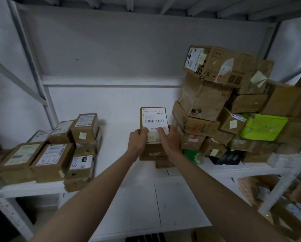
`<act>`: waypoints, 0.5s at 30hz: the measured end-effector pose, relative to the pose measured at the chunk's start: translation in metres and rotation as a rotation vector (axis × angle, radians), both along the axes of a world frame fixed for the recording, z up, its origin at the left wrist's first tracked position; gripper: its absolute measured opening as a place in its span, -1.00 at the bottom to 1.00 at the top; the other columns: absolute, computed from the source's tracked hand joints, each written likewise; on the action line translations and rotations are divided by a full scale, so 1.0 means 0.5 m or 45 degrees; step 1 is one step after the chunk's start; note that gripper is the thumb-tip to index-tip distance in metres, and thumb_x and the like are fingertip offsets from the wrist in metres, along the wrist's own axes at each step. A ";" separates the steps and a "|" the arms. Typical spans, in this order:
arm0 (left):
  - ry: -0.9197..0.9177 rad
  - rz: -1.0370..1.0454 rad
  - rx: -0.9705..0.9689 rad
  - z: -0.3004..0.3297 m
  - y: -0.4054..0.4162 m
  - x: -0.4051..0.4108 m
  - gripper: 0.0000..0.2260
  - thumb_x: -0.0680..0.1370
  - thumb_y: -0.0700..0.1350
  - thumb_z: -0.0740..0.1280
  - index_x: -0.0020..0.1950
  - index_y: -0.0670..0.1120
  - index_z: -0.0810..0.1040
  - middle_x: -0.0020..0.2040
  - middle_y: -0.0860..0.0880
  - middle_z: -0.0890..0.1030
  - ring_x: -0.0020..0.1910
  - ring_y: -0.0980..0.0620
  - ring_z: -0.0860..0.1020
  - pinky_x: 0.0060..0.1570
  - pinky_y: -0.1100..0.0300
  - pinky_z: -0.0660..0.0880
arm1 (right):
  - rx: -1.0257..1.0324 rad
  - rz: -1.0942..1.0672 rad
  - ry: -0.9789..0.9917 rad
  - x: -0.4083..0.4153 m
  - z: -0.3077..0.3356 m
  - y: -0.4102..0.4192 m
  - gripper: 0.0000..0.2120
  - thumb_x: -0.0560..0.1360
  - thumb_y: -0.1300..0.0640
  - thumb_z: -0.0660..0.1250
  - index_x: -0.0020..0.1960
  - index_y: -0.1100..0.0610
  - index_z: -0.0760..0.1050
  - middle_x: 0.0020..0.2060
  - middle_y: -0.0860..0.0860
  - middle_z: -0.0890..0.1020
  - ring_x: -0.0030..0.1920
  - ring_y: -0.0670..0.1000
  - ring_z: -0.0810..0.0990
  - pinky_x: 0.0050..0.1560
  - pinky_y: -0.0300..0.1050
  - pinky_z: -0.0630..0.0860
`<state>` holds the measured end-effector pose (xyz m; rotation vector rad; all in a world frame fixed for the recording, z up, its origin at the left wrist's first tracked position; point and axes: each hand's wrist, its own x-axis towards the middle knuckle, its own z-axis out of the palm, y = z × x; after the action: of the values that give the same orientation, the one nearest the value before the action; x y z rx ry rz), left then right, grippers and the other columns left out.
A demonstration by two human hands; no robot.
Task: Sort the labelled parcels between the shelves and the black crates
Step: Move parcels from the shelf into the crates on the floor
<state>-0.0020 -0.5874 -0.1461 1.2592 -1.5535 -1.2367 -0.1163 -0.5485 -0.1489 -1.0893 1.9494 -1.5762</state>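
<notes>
Parcel (pixel 154 119) held upright over the middle of the white shelf (pixel 118 140), label with barcode facing the camera. Gripped at its lower half from both sides: left hand (pixel 137 141) on the left edge with its thumb curled over the label, right hand (pixel 169 138) on the right edge, fingers (pixel 161 132) curled across the label's lower part. Rested on, or sat just above, a brown box (pixel 153 152) beneath it (contact hidden by the hands). Flanked on the left by a low cluster of labelled boxes (pixel 53 154), mostly lying flat with labels up, one marked with handwritten numbers (pixel 80 162). Crowded on the right by a tall, untidy stack of cartons (pixel 203 96) reaching well above the held parcel, with a bright green package (pixel 263 126) wedged among them. Glimpsed on the lower shelf (pixel 286 212) at far right, further packages, too blurred to make out.
</notes>
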 end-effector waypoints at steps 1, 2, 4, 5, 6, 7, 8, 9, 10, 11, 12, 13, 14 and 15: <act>0.014 0.030 -0.020 -0.004 0.009 0.009 -0.60 0.59 0.13 0.18 0.15 -0.15 0.57 0.08 -0.12 0.64 0.01 -0.09 0.63 0.02 -0.02 0.64 | -0.018 -0.001 -0.019 0.013 -0.005 0.008 -0.55 0.51 -0.11 0.30 0.31 0.11 0.47 0.20 0.08 0.58 0.10 0.06 0.62 -0.06 -0.11 0.63; 0.010 0.060 -0.041 -0.010 0.014 0.018 -0.52 0.54 0.20 0.17 0.19 -0.15 0.57 0.12 -0.13 0.62 0.03 -0.10 0.63 0.02 -0.03 0.65 | -0.024 0.005 -0.049 0.024 -0.011 0.016 -0.56 0.53 -0.10 0.29 0.32 0.10 0.47 0.20 0.08 0.59 0.12 0.06 0.62 0.00 -0.06 0.64; -0.021 0.093 -0.059 -0.022 0.023 0.034 -0.41 0.46 0.28 0.14 0.24 -0.13 0.56 0.18 -0.13 0.59 0.06 -0.10 0.62 0.01 -0.01 0.65 | -0.049 0.031 -0.091 0.043 -0.011 0.037 -0.66 0.60 0.01 0.28 0.31 0.13 0.47 0.16 0.03 0.60 0.10 0.03 0.62 -0.14 -0.32 0.59; -0.017 0.077 -0.061 -0.025 0.029 0.041 -0.47 0.50 0.24 0.15 0.22 -0.14 0.55 0.17 -0.12 0.59 0.05 -0.09 0.62 -0.04 0.04 0.65 | -0.046 0.034 -0.085 0.046 -0.011 0.048 -0.69 0.62 0.05 0.26 0.31 0.14 0.47 0.12 0.00 0.60 0.07 0.00 0.62 -0.27 -0.47 0.49; -0.009 0.059 -0.072 -0.026 0.035 0.046 -0.57 0.57 0.17 0.16 0.19 -0.14 0.55 0.14 -0.11 0.60 0.03 -0.08 0.62 -0.11 0.11 0.63 | -0.041 0.036 -0.079 0.049 -0.010 0.060 -0.72 0.63 0.08 0.25 0.30 0.16 0.47 0.08 -0.02 0.58 0.02 -0.04 0.61 -0.37 -0.55 0.40; -0.005 0.049 -0.083 -0.030 0.039 0.051 -0.64 0.61 0.11 0.16 0.16 -0.14 0.54 0.11 -0.10 0.61 0.01 -0.07 0.62 -0.16 0.16 0.60 | -0.047 0.032 -0.078 0.054 -0.008 0.073 -0.73 0.64 0.10 0.24 0.29 0.17 0.47 0.05 -0.03 0.56 -0.05 -0.10 0.59 -0.41 -0.57 0.36; -0.017 0.038 -0.088 -0.035 0.040 0.054 -0.67 0.63 0.09 0.16 0.15 -0.13 0.54 0.10 -0.10 0.61 0.00 -0.08 0.62 -0.18 0.17 0.59 | -0.053 0.026 -0.074 0.057 -0.010 0.085 -0.74 0.65 0.13 0.24 0.29 0.20 0.48 0.03 -0.03 0.55 -0.13 -0.19 0.54 -0.41 -0.57 0.34; -0.028 0.026 -0.093 -0.040 0.040 0.057 -0.67 0.63 0.09 0.16 0.15 -0.13 0.54 0.10 -0.10 0.62 0.00 -0.09 0.63 -0.19 0.17 0.59 | -0.064 0.021 -0.072 0.064 -0.008 0.097 -0.75 0.65 0.15 0.24 0.28 0.22 0.48 0.04 -0.02 0.55 -0.17 -0.26 0.49 -0.40 -0.57 0.34; -0.024 0.017 -0.096 -0.041 0.046 0.059 -0.68 0.63 0.08 0.16 0.15 -0.12 0.53 0.11 -0.11 0.61 0.01 -0.10 0.63 -0.20 0.17 0.58 | -0.074 0.007 -0.058 0.071 -0.010 0.107 -0.74 0.65 0.16 0.24 0.29 0.24 0.49 0.07 0.00 0.57 -0.18 -0.26 0.48 -0.40 -0.58 0.34; -0.020 0.003 -0.100 -0.042 0.053 0.061 -0.71 0.65 0.06 0.16 0.16 -0.11 0.52 0.12 -0.10 0.61 0.02 -0.10 0.63 -0.22 0.19 0.56 | -0.097 -0.011 -0.047 0.078 -0.012 0.116 -0.73 0.65 0.16 0.24 0.30 0.23 0.50 0.12 0.02 0.61 -0.14 -0.21 0.54 -0.39 -0.57 0.35; -0.018 -0.024 -0.104 -0.046 0.058 0.062 -0.73 0.66 0.05 0.16 0.16 -0.10 0.52 0.11 -0.10 0.61 0.00 -0.08 0.63 -0.23 0.20 0.55 | -0.123 -0.031 -0.054 0.084 -0.016 0.123 -0.73 0.64 0.16 0.25 0.31 0.21 0.50 0.17 0.03 0.63 -0.07 -0.12 0.60 -0.37 -0.57 0.37; -0.002 -0.058 -0.103 -0.050 0.065 0.065 -0.75 0.67 0.03 0.16 0.16 -0.09 0.52 0.10 -0.08 0.62 -0.03 -0.05 0.63 -0.23 0.20 0.55 | -0.147 -0.052 -0.073 0.090 -0.021 0.130 -0.73 0.64 0.16 0.25 0.32 0.18 0.51 0.18 0.03 0.63 0.00 -0.06 0.62 -0.35 -0.55 0.40; 0.021 -0.095 -0.100 -0.051 0.075 0.070 -0.77 0.68 0.02 0.16 0.15 -0.07 0.52 0.08 -0.06 0.63 -0.06 -0.02 0.63 -0.21 0.20 0.56 | -0.156 -0.072 -0.093 0.097 -0.026 0.139 -0.73 0.64 0.15 0.25 0.32 0.15 0.51 0.16 0.01 0.63 0.01 -0.05 0.62 -0.32 -0.53 0.43; 0.035 -0.123 -0.095 -0.054 0.086 0.076 -0.79 0.68 0.01 0.16 0.16 -0.06 0.52 0.08 -0.05 0.63 -0.06 -0.01 0.62 -0.17 0.17 0.58 | -0.156 -0.093 -0.111 0.105 -0.029 0.151 -0.73 0.64 0.14 0.25 0.32 0.12 0.50 0.14 -0.02 0.62 0.00 -0.07 0.60 -0.26 -0.49 0.47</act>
<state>0.0358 -0.5446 -0.1731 1.1271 -1.6415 -1.2395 -0.0637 -0.4731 -0.1635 -0.9880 1.8758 -1.7720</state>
